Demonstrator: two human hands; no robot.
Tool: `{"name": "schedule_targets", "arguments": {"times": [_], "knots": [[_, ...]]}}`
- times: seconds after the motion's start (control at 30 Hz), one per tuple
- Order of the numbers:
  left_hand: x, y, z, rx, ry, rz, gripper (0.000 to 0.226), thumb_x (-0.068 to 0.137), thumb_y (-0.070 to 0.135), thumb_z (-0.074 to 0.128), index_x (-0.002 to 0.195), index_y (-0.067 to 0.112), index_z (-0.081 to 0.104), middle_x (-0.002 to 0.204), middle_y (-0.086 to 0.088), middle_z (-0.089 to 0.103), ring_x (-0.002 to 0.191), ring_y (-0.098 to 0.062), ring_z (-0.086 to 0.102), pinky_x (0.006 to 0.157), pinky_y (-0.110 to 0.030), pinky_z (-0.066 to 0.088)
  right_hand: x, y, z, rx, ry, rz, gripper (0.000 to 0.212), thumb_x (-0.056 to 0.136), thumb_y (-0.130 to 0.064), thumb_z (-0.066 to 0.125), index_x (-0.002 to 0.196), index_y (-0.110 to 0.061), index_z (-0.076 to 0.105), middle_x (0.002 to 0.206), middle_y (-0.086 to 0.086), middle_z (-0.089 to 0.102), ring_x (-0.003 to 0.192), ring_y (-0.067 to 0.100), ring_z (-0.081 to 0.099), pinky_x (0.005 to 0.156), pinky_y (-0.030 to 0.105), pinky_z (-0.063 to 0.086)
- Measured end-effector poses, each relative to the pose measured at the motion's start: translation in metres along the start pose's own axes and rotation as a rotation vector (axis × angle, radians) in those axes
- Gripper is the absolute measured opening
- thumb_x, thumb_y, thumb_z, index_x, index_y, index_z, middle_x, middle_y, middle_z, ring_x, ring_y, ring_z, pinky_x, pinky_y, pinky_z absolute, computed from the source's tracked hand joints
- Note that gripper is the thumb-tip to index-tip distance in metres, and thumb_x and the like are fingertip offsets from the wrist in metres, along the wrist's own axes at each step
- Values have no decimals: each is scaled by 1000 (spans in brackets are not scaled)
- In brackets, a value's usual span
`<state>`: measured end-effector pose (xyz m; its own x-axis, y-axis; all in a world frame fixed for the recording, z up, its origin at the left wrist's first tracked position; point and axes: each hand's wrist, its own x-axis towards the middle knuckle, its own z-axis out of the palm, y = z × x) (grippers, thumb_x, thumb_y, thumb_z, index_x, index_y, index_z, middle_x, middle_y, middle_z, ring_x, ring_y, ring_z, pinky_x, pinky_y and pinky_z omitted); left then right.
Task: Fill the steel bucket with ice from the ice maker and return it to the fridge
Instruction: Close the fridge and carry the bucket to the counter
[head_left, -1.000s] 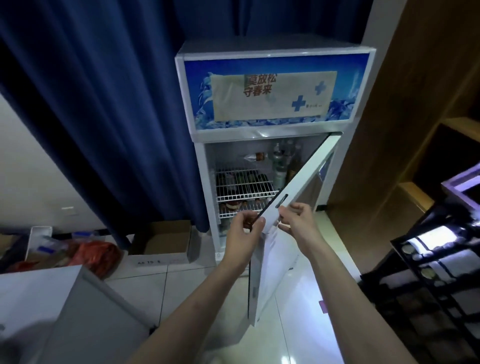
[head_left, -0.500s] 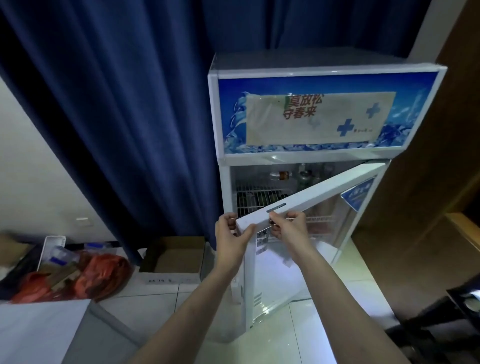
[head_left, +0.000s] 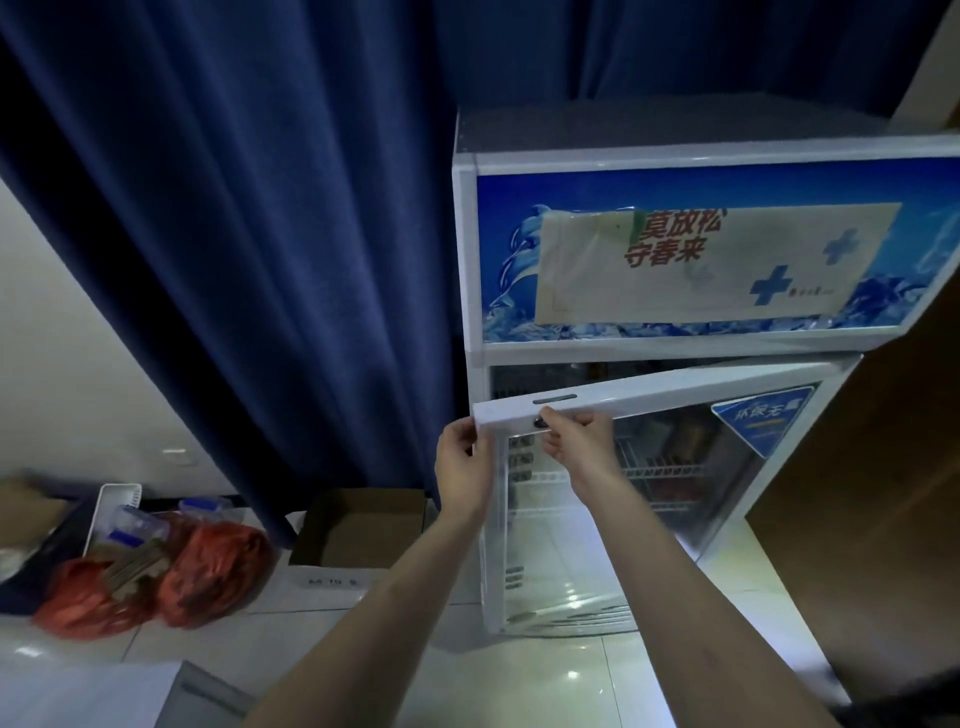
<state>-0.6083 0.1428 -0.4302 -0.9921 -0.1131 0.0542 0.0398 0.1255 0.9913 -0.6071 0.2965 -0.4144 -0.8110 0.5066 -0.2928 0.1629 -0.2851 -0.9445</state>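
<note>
Head view: I log the white glass-door display fridge (head_left: 675, 353) against the dark blue curtain (head_left: 260, 234), its door (head_left: 649, 395) slightly ajar. Left hand (head_left: 462, 467) grips the door's free top corner, fingers curled over the edge. Right hand (head_left: 576, 441) pinches the top rail just beside it. Steel bucket not visible to me. Open cardboard box (head_left: 358, 535) on the floor, left of fridge.

Both bare forearms reach forward and up, nearly parallel. The left hand (head_left: 464, 464) curls its fingers round the corner of the door frame (head_left: 660, 391), thumb in front. The right hand (head_left: 577, 439) pinches the frame's underside just beside it, wrist bent.
</note>
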Motion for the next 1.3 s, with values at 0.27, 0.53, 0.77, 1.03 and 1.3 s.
{"name": "schedule_targets", "arguments": {"times": [0.27,0.53,0.77,1.03,1.3], "knots": [[57,-26,14,95,-202,-56,39,98,35,55,136,43,59,129,19,69,122,-9,65,106,-46,52,34,-17,4,-110,-77,72,18,96,-4,62,106,-14,52,102,13,64,81,22,64,66,33,53],[62,-11,31,120,-244,-120,74,98,31,51,162,44,15,155,7,49,121,-16,62,106,-41,52,53,-21,6,-190,-95,74,24,97,2,53,107,-19,48,111,14,69,85,22,64,67,32,54],[57,-4,29,154,-234,-86,72,98,21,55,161,37,24,149,10,53,127,-14,56,96,-20,48,57,-20,1,-231,-127,37,20,97,-1,56,101,-18,46,107,16,67,86,24,63,69,36,52],[50,24,17,102,-197,-122,27,100,36,61,127,39,63,119,18,73,113,-5,67,101,-34,53,54,-20,-11,-259,-184,21,22,99,0,53,107,-20,50,115,15,68,83,22,67,70,35,55],[20,28,-12,129,37,-248,39,106,13,47,145,17,47,130,-4,62,117,-21,61,106,-42,50,27,-9,11,-303,-344,-31,18,97,-4,57,107,-19,58,112,14,69,90,25,68,76,38,55]]}}
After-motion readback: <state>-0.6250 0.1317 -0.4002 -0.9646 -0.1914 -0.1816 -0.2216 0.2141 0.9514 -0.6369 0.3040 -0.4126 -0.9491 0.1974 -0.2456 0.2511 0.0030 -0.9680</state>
